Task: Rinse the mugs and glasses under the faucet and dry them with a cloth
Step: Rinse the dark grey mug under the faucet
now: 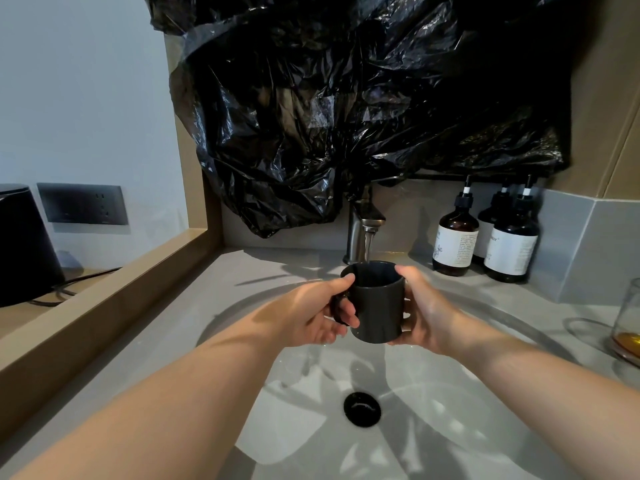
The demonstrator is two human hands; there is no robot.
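- Sitting at the far left, a dark object (pixel 20 244) is cut off by the frame edge; what it is cannot be told. A wall socket (pixel 83 204) is just beside it.
- The left hand (pixel 311 313) has its grip on the mug (pixel 377 303) at the handle side, thumb on the rim, fingers curled at the handle and partly hidden.
- The mug is upright over the sink (pixel 450 410), directly under the faucet (pixel 363 230); water falls into it. Its inside is too dark to read.
- A black plastic bag (pixel 363 98) hangs above, covering the faucet's top and the wall behind.
- The drain (pixel 362 408) lies below the mug.
- The right hand (pixel 426 313) wraps its grip round the mug's other side; its fingertips are hidden behind the mug.
- Three pump bottles (pixel 455 237) stand on the tabletop (pixel 277 265); the rear one is mostly hidden, and the labels are too small to read.
- A glass (pixel 628 320) holding amber liquid is cropped by the right edge.
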